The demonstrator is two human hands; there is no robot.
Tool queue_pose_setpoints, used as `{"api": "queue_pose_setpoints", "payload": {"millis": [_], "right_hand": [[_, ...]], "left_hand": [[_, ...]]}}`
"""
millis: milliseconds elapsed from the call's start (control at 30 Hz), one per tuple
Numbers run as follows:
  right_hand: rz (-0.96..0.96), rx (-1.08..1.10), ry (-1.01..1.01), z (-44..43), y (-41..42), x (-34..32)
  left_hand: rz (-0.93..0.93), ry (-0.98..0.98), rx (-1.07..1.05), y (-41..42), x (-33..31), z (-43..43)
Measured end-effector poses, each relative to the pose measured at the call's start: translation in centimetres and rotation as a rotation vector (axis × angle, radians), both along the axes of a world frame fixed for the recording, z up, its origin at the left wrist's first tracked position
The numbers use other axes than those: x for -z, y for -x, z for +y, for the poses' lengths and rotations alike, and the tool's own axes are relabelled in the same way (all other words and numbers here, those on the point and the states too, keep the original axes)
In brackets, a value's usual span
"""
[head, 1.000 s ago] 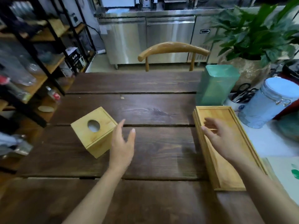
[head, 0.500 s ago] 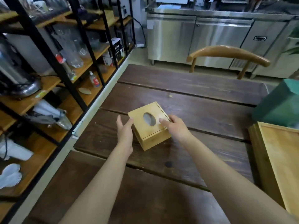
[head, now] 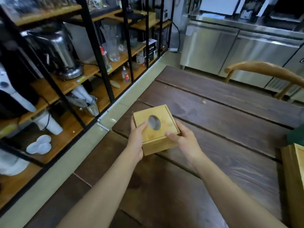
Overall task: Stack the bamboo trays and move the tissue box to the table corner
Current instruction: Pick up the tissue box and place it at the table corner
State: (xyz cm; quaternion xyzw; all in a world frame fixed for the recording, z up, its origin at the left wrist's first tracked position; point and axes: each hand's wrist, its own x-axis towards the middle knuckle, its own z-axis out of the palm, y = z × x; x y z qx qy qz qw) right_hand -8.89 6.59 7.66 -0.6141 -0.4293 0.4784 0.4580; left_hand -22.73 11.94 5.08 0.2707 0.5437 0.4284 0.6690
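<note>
The bamboo tissue box [head: 166, 129], a cube with an oval hole in its lid, is near the left edge of the dark wooden table [head: 230, 129]. My left hand [head: 137, 139] grips its left side, thumb on the lid. My right hand [head: 184, 140] holds its right side, thumb on the lid's front corner. I cannot tell whether the box rests on the table or is lifted. The stacked bamboo trays [head: 294, 163] show only as a corner at the right edge of the view.
A black metal rack with wooden shelves [head: 69, 83] stands left of the table, across a strip of floor, holding a steel urn, glassware and cups. A wooden chair back [head: 263, 71] is at the table's far side, with steel cabinets [head: 230, 51] behind. A green container [head: 296, 135] sits beside the trays.
My right hand left the trays and crossed to the tissue box. Both hands closed on the box. My view swung left toward the rack.
</note>
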Motion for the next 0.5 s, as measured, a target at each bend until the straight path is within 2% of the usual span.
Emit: {"api": "queue_pose_setpoints", "payload": {"millis": [233,500], "right_hand": [[0.074,-0.231,0.049,-3.2,8.9,-0.6],[0.100,-0.507,0.098,-6.6,16.9,0.1]], "left_hand": [[0.118,-0.028,-0.192,10.4,-1.4,-6.4],[0.109,-0.083,-0.502,17.7,-1.2,-14.8]]}}
